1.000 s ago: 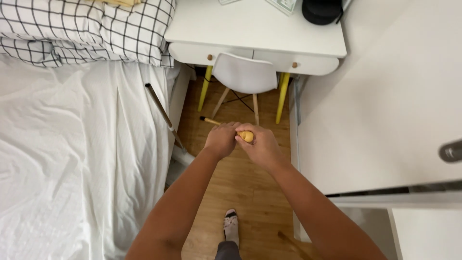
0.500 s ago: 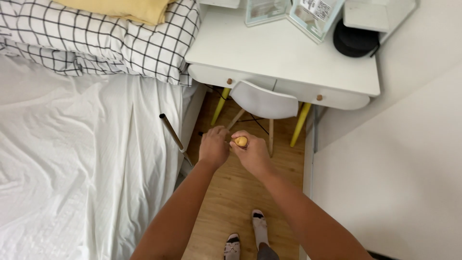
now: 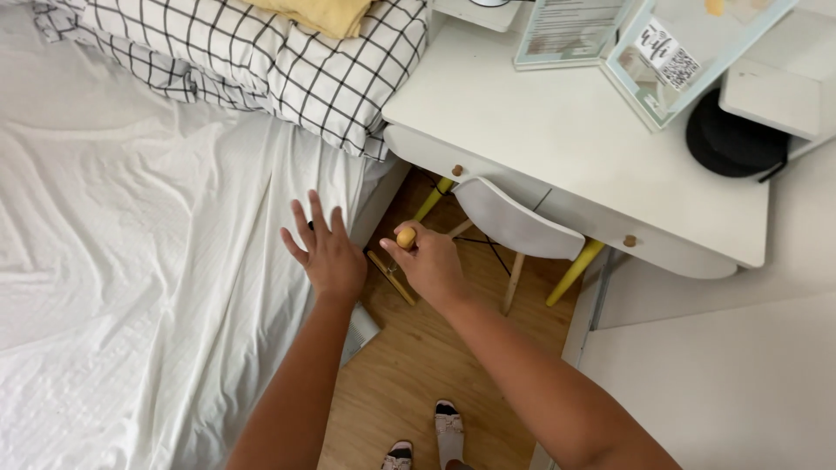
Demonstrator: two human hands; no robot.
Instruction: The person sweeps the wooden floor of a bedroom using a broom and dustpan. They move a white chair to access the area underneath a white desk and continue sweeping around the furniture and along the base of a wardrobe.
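Right hand [image 3: 433,265] grip pinches a small round yellow wooden knob [image 3: 407,237]; left hand [image 3: 326,252], just beside, is spread open over the white-sheeted bed [image 3: 131,261].

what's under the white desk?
Under the white desk: a white chair pushed in, the desk's yellow legs, and wood floor. The desktop hides the chair's front and whatever lies further back.
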